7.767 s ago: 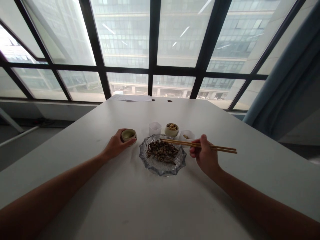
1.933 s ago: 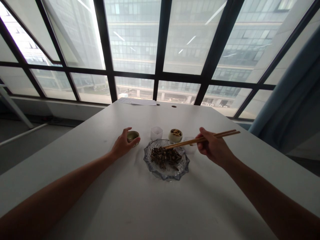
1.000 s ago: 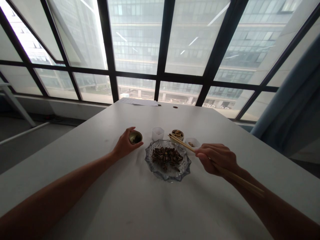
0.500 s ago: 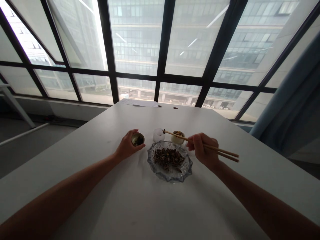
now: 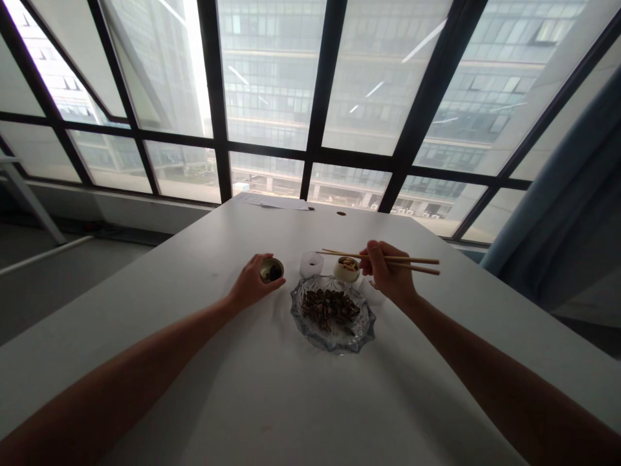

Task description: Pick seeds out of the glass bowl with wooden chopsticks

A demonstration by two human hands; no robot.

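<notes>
My left hand (image 5: 248,285) is curled round a small olive-coloured cup (image 5: 266,265) holding dark bits. In my right hand (image 5: 392,275) is a pair of chopsticks (image 5: 417,261), their tips over a small translucent white cup (image 5: 307,273). A dark piece (image 5: 312,264) shows inside that cup, and the chopstick tips hold nothing that I can see. Beside it stands a cream cup (image 5: 343,278) with yellowish-brown pieces. Nearer me, a scalloped glass dish (image 5: 297,318) holds a heap of dark, elongated seeds (image 5: 328,307).
All of this stands on a white table (image 5: 233,388). Something pale, partly hidden, lies by my right hand. Papers (image 5: 284,203) rest at the far edge near two round holes. Beyond are windows with dark frames, and a blue curtain (image 5: 548,207) hangs at the right.
The dark piece that was at the chopstick tips now appears inside the white cup. My right hand has lifted slightly and the chopstick tips have spread. My left hand stays round its cup.
</notes>
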